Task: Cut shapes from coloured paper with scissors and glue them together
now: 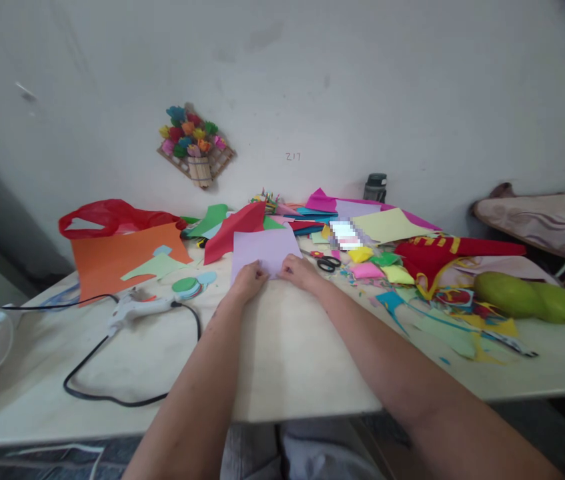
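Observation:
A sheet of lilac paper (266, 247) lies in front of me near the middle of the table. My left hand (251, 280) pinches its near edge toward the left, fingers curled. My right hand (298, 271) grips the same edge a little further right, fingers also curled. Under the palms the fingertips are partly hidden. Just right of the sheet rest black-handled scissors (329, 264). Left of my left hand sits a stack of round paper discs (187, 287), green on top. A folded red sheet (237, 233) lies behind the lilac one.
A white glue gun (145, 307) with a looping black cord is on the left, near orange paper (112, 260). Paper scraps, coloured packets, a green fruit (507, 295) and a craft knife (509, 343) cover the right. A dark bottle (375, 187) stands by the wall.

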A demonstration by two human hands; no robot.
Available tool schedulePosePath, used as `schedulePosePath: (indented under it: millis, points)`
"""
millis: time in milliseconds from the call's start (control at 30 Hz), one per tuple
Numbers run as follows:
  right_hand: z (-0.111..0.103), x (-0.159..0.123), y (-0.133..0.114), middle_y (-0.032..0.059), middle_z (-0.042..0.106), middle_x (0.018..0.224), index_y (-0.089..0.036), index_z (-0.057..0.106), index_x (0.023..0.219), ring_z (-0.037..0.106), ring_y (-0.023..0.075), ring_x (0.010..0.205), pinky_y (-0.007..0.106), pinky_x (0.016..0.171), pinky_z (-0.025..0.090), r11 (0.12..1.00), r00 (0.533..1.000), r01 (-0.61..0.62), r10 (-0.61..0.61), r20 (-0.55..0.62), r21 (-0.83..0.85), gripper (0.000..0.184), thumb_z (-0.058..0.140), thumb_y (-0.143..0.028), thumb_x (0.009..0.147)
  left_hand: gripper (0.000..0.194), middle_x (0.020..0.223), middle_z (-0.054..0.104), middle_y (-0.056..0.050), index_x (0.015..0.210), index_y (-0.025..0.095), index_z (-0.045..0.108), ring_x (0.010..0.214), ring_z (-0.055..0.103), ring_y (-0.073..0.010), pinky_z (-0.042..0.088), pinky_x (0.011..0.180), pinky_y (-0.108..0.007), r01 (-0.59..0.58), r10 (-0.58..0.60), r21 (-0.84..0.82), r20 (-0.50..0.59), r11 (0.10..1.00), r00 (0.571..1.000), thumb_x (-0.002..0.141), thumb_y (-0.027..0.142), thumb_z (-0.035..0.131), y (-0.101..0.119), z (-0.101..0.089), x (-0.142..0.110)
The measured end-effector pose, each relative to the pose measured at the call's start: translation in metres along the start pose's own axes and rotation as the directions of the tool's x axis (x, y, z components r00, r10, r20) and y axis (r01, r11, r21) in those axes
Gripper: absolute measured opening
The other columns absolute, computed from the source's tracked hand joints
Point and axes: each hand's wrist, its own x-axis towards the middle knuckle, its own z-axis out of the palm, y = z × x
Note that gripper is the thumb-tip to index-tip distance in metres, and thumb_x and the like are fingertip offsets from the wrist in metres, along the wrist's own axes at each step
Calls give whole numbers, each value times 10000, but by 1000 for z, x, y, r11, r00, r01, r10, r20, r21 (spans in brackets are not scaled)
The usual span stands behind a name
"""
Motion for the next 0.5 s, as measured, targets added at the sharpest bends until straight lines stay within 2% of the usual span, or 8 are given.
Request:
schedulePosePath:
  millis: [100, 233, 400, 500]
  points:
    - [-3, 2, -5, 47, 614, 1010, -183, 638, 768, 574, 152, 873, 243, 735, 355, 998, 998, -53, 54, 35, -25, 221, 526, -365, 823, 88, 875, 664, -89, 744, 160, 586, 867, 607, -181, 423, 772, -249, -12, 12, 11, -4, 1000, 1000, 757, 232, 537, -1, 2, 1]
    - [-6, 4, -12, 70, 618, 1033, -182, 648, 752, 579, 178, 896, 260, 749, 358, 991, 990, -117, 122, 76, -67, 241, 536, -389, 807, 147, 870, 658, -94, 869, 146, 581, 891, 597, -184, 425, 786, -257, -9, 10, 48, -22, 999, 1000, 768, 228, 513, -2, 6, 3]
    - [-7, 7, -13, 88, 611, 1076, -182, 666, 763, 580, 195, 928, 278, 786, 360, 988, 987, -122, 131, 92, -100, 256, 530, -395, 806, 265, 938, 655, -92, 1013, 146, 556, 908, 591, -187, 430, 806, -271, 67, -67, 46, -10, 997, 998, 767, 237, 513, -2, 9, 5]
    - [-8, 6, -14, 97, 612, 1085, -178, 673, 784, 580, 194, 934, 278, 793, 362, 986, 985, -126, 137, 103, -107, 262, 521, -389, 813, 377, 1077, 622, -113, 1116, 144, 512, 975, 575, -200, 425, 831, -277, 113, -113, 64, 5, 992, 994, 759, 261, 526, -1, 7, 7]
